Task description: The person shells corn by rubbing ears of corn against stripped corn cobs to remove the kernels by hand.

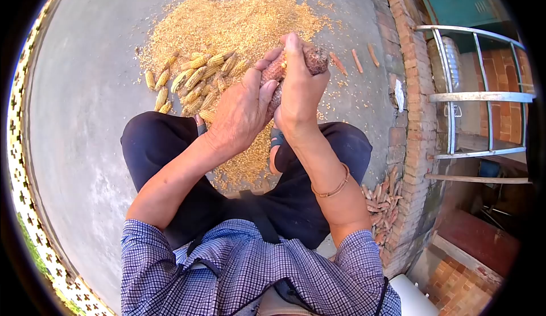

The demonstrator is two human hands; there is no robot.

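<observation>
My left hand [242, 108] is closed around a reddish, mostly stripped corn cob [274, 72] with a few yellow kernels left near its upper part. Pressed close against it, my right hand [301, 85] is wrapped round a second bare-looking corn cob [316, 61], whose thick end sticks out beyond the fingers. Both hands meet in front of my knees, so where the cobs touch is partly hidden. Beneath and beyond them, a wide heap of loose corn kernels [227, 26] covers the concrete. Several yellow ears of corn [196, 78] lie at its left side.
Several bare cobs [357, 61] lie right of the kernels, and a pile of stripped cobs [384, 205] sits by my right side. A low brick edge [418, 105] and a metal railing [480, 96] run along the right. A patterned wall [17, 117] borders the left.
</observation>
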